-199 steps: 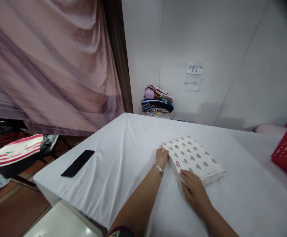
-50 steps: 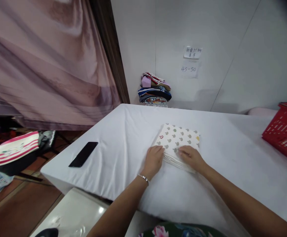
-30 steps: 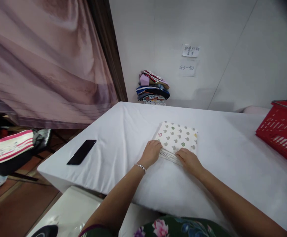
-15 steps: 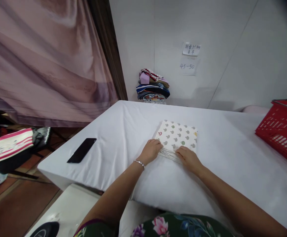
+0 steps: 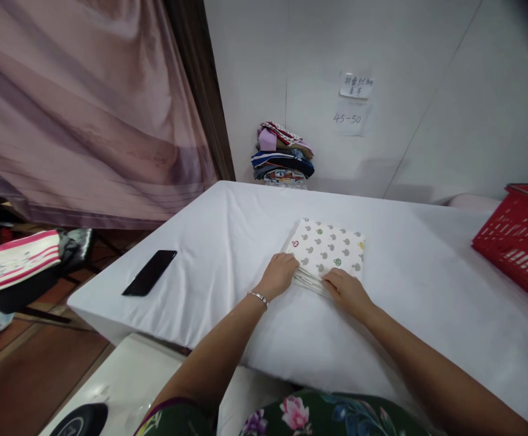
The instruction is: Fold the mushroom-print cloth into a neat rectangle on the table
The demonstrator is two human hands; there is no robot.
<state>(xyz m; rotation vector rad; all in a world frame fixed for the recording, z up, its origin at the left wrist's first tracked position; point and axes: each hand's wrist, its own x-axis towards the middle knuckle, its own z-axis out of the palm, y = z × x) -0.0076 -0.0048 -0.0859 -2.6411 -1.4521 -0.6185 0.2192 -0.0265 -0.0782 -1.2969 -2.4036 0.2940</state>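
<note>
A folded white cloth (image 5: 330,249) printed with grey, green and red shapes lies on the white table (image 5: 427,290). My left hand (image 5: 280,274), with a bracelet at the wrist, rests at the cloth's near left corner, fingers curled against its layered edge. My right hand (image 5: 346,289) lies at the near edge beside it, fingers bent onto the stacked layers. Both hands touch the cloth, which stays flat on the table.
A black phone (image 5: 149,280) lies near the table's left edge. A red plastic basket (image 5: 518,242) stands at the right. A pile of folded clothes (image 5: 283,158) sits by the wall behind the table. A pink curtain (image 5: 86,109) hangs at left.
Since the oldest frame the cloth has become a smaller, thicker square. Over the last second both hands have stayed at its near edge with hardly any movement.
</note>
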